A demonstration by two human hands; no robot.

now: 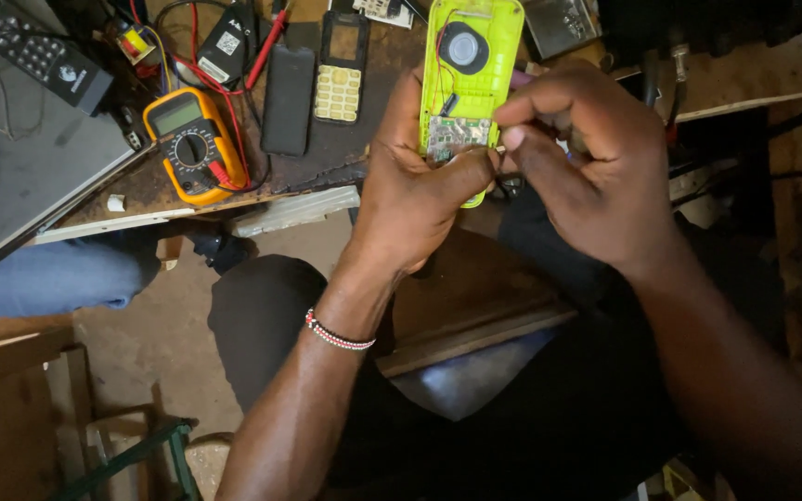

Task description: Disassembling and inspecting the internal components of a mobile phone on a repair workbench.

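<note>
Left hand grips opened lime-green phone shell; right hand pinched at circuit board. Slip likely tears thin speaker wires.

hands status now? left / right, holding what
Left hand: closed around the opened lime-green device shell, gripping its lower end.
Right hand: fingers pinched at the small circuit board; whatever they pinch cannot be told.

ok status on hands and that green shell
Left hand grips green shell, back open. Right hand pinching at circuit board. Nothing blocking.
</note>
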